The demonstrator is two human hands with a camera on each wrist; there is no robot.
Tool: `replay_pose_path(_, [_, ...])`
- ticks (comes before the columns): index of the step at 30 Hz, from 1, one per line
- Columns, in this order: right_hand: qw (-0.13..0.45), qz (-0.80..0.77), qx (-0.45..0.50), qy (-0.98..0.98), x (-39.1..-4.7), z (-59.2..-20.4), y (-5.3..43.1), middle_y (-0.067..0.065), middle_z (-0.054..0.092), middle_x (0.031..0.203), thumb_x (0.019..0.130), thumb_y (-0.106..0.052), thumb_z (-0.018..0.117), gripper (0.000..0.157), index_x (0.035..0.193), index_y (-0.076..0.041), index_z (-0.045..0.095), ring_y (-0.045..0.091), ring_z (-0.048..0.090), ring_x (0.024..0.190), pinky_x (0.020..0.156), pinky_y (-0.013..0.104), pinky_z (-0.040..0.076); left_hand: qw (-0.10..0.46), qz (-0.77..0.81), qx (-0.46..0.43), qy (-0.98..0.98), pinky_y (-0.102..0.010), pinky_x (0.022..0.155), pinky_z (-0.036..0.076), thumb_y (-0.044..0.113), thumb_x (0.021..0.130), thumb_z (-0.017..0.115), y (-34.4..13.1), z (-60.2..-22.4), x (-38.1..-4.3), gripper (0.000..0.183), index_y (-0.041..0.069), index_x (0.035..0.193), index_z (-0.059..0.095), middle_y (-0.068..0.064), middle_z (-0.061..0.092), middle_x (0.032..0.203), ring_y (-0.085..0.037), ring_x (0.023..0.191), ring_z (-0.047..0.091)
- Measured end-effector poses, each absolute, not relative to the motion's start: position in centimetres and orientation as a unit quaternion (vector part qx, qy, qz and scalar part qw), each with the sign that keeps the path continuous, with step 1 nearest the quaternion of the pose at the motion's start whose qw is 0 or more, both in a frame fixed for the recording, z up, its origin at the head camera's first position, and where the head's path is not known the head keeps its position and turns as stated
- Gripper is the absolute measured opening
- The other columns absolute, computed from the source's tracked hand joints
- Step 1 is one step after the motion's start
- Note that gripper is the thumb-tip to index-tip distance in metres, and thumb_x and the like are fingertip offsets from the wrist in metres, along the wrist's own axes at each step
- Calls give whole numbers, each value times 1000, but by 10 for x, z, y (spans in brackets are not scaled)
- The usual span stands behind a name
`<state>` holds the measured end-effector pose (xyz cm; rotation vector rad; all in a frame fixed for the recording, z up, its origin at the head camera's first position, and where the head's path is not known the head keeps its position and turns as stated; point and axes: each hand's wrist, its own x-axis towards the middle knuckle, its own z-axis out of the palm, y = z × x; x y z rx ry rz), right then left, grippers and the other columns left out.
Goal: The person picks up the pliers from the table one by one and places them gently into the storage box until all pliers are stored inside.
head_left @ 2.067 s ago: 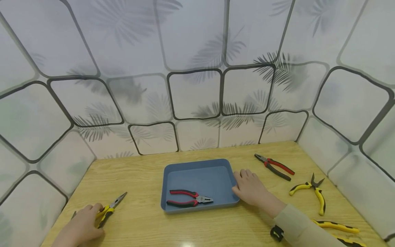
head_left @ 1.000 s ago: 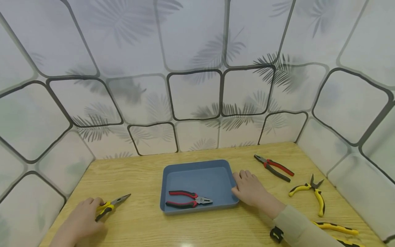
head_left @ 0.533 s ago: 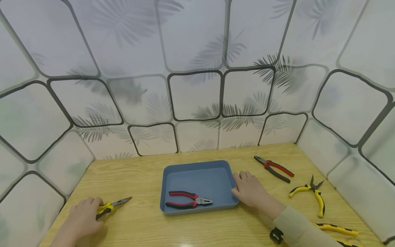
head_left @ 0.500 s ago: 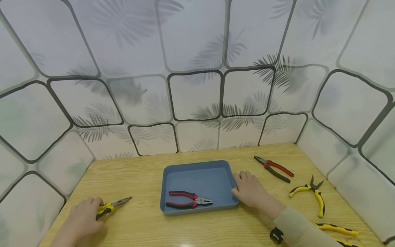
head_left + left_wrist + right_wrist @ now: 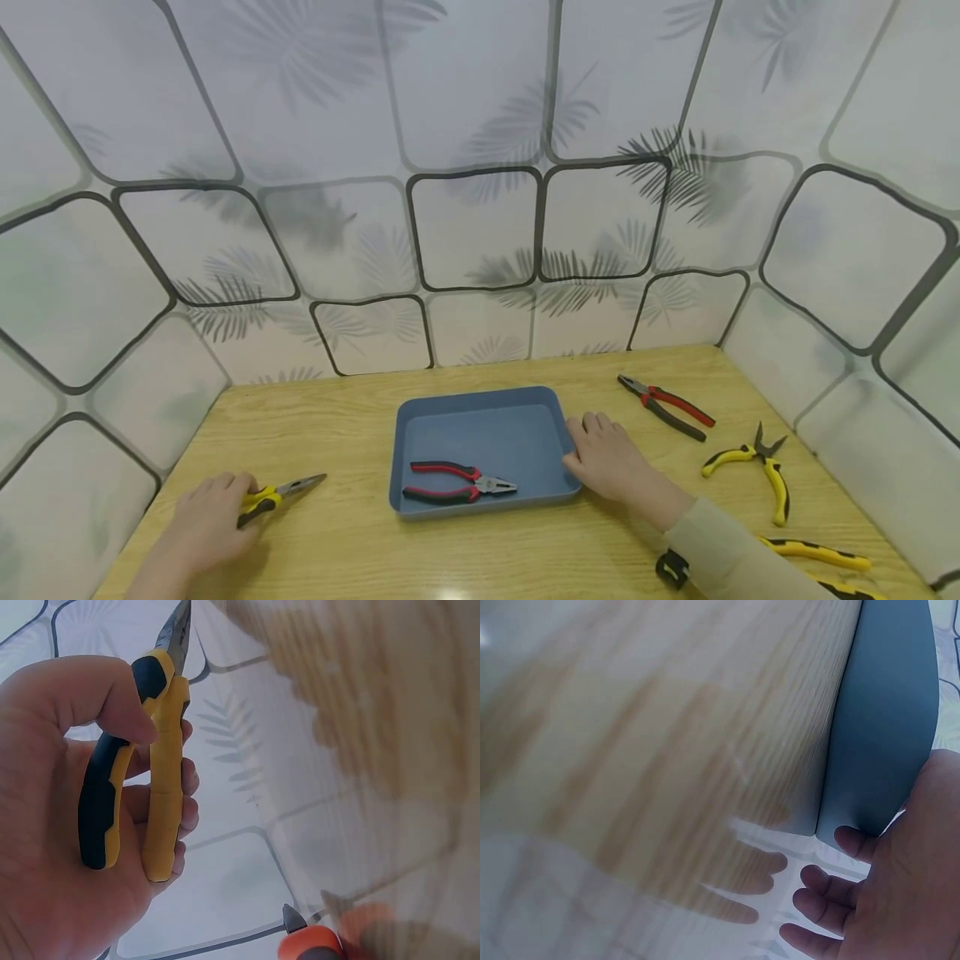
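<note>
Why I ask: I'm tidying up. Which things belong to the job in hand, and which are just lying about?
Likely in use:
pointed pliers in the left hand
tray held by the right hand
red pliers inside it

Likely lying about:
other red pliers
open yellow pliers
yellow handles

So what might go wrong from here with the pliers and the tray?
1. The yellow-and-black pliers in the left grip point toward the blue tray; carried low, their nose could catch its rim.
2. If they go in, they might knock the red-and-black pliers lying along the tray's near side.
3. The right grip is only at the tray's right edge, so a bump on the left could swivel it.
</note>
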<state>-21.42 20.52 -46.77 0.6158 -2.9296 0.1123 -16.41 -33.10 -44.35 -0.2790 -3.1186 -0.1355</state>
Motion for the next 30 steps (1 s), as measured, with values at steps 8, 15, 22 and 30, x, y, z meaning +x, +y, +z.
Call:
replay_pose_path(8, [64,38,204,-976,-214,-466,205,2,31,77,89,-25,50,13,92,-13,45,19,27,69,60,31,22,20,-47,-97,-994,-56,72,39,25,69,73,-325,-443,-165,34,11,96,58,-7,59,95,-35,92,56])
replay_pose_path(15, [70,37,207,-975,-214,-466,204,2,31,76,89,-24,49,12,89,-13,43,19,27,69,59,31,22,56,-35,-117,-991,-54,70,40,26,68,74,-320,-440,-166,37,12,99,58,-6,58,93,-32,90,56])
replay_pose_path(22, [78,33,208,-975,-214,-468,205,1,31,76,89,-25,49,13,90,-13,43,19,27,69,59,31,23,61,-22,-134,-989,-53,68,42,29,72,74,-314,-438,-167,36,19,103,59,-4,58,93,-29,87,56])
replay_pose_path(30, [70,31,203,-976,-215,-468,205,3,35,77,89,-25,50,15,94,-11,45,20,29,69,59,32,24,49,-21,-131,-990,-51,71,39,32,74,72,-305,-437,-169,36,22,106,59,-2,56,93,-27,88,55])
